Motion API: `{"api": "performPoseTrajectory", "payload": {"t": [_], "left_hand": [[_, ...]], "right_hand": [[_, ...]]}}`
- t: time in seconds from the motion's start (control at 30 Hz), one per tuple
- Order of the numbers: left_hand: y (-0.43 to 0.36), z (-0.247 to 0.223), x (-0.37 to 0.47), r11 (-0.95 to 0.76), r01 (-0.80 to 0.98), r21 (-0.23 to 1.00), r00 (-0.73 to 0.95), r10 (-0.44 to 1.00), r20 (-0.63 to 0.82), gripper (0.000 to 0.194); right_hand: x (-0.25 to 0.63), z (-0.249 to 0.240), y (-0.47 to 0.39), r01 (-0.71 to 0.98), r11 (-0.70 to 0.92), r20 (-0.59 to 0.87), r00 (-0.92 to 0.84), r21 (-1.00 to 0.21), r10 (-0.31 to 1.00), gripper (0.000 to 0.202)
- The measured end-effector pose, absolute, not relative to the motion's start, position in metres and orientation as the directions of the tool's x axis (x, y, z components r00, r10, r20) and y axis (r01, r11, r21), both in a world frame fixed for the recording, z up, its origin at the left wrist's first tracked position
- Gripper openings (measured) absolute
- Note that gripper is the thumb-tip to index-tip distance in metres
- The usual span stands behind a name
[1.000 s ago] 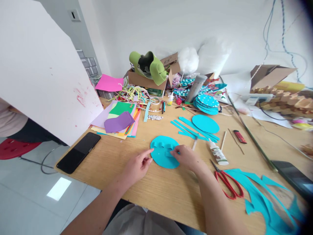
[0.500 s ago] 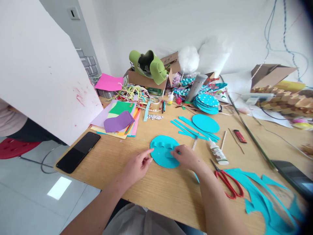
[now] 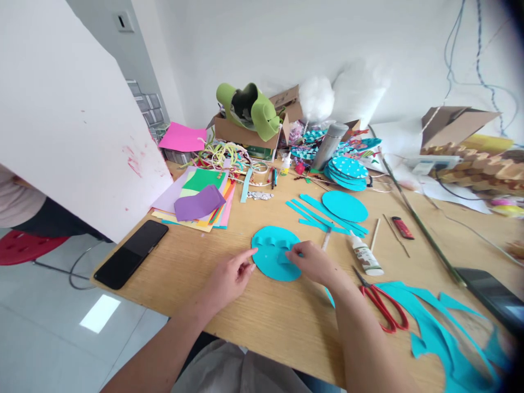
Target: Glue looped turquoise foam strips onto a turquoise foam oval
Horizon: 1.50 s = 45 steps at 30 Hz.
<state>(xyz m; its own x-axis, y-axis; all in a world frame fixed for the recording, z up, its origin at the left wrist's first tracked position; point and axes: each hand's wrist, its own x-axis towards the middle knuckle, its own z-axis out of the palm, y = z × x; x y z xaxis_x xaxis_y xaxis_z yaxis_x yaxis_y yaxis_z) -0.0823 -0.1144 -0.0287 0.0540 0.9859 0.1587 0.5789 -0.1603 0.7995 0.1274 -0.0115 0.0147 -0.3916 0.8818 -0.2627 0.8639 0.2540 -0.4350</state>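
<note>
In the head view a blue paper disc (image 3: 268, 267) lies flat on the table before me, with several small raised paper loops (image 3: 271, 241) in a row across its upper part. My left hand (image 3: 234, 271) rests at the disc's left edge, index finger stretched onto the rim, thumb apart from it, holding nothing. On the right side of the disc, my right hand (image 3: 313, 261) has its fingers pinched on a short blue paper strip (image 3: 283, 258); the fingertips partly hide it. Close to the right hand stand a white glue bottle (image 3: 367, 256) and red-handled scissors (image 3: 379, 303).
Blue strips (image 3: 313, 214) and another blue disc (image 3: 344, 206) lie beyond the hands. Blue offcuts (image 3: 434, 322) cover the right front. A black phone (image 3: 131, 254) and coloured sheets (image 3: 204, 204) are at left. A steel flask (image 3: 329, 146) stands at the back; a long stick (image 3: 417, 218) crosses the right.
Almost nothing differs. Both hands keep their places at the disc, and the view has shifted only very slightly.
</note>
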Motion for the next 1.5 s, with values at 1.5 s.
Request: {"api": "performPoseTrajectory", "payload": {"t": [1.5], "left_hand": [[-0.1136,-0.0245,-0.0819,-0.168,0.619,0.767,0.047,0.983,0.177,0.037]], "right_hand": [[0.1267,0.017,-0.0133,0.897,0.268,-0.246,-0.365,-0.352,0.898,0.029]]}}
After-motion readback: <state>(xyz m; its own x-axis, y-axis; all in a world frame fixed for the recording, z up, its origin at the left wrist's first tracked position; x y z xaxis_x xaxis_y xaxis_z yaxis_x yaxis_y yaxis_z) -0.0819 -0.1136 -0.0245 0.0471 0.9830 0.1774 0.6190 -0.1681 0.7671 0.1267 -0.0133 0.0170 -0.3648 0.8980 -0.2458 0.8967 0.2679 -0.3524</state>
